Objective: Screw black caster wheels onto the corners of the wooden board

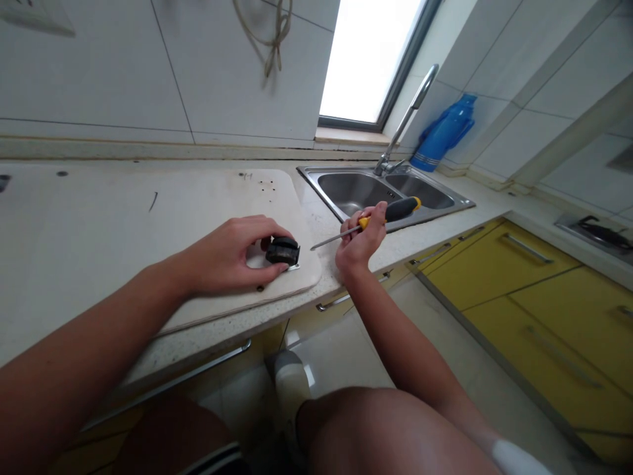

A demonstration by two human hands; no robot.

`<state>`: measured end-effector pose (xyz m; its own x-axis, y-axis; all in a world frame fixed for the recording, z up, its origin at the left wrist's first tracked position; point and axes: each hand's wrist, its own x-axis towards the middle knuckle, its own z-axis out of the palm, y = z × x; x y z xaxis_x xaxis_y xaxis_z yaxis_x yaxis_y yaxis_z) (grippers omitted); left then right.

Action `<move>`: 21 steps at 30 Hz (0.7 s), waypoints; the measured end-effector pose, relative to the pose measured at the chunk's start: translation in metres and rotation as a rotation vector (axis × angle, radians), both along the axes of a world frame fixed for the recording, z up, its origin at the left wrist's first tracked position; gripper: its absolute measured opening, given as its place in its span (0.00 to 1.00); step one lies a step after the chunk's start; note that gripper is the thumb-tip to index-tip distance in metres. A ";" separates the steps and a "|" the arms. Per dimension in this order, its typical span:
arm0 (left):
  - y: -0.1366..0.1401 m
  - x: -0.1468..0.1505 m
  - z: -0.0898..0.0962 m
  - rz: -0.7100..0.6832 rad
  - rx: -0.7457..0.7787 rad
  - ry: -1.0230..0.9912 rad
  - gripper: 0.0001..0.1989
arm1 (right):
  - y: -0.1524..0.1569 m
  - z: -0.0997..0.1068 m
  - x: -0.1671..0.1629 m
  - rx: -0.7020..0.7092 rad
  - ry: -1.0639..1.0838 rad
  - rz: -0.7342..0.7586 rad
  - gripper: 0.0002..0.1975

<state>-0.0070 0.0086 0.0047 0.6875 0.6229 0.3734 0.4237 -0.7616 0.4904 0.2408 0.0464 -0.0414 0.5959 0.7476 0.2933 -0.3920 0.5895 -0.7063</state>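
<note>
My left hand [242, 254] is closed around a black caster wheel [283, 251], thumb and fingers on either side of it. A small edge of its metal plate shows by the thumb, at the near right corner of a white board [99, 231]. My right hand [363, 237] grips a screwdriver [401, 209] with a black and yellow handle. Its metal shaft points left, and the tip is a short way right of the caster, apart from it. Small holes [267, 186] show in the board's far right corner.
The board lies on a speckled countertop [198, 343]. Beyond my right hand is a steel double sink [341, 188] with a tall faucet [415, 99]. A blue thermos flask [445, 134] leans behind it. Yellow cabinets [519, 264] line the right, and a cord [277, 33] hangs on the wall.
</note>
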 end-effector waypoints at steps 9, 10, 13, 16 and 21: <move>-0.001 0.001 -0.002 0.031 -0.037 0.001 0.22 | -0.001 0.003 0.002 -0.155 -0.055 0.452 0.29; -0.001 0.001 -0.002 0.024 -0.044 -0.010 0.22 | -0.003 0.003 0.000 -0.144 -0.084 0.458 0.28; -0.001 0.002 -0.002 0.021 -0.086 -0.046 0.21 | -0.006 0.002 -0.005 -0.124 -0.173 0.451 0.29; -0.001 0.002 -0.001 0.031 -0.103 -0.051 0.21 | -0.008 0.001 -0.008 -0.117 -0.216 0.431 0.29; -0.001 -0.001 -0.001 0.023 -0.083 -0.023 0.21 | -0.007 0.002 -0.007 -0.118 -0.188 0.406 0.30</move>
<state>-0.0080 0.0072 0.0039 0.6648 0.6675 0.3354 0.4283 -0.7084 0.5610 0.2339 0.0390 -0.0389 0.1922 0.9444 0.2667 -0.4331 0.3255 -0.8405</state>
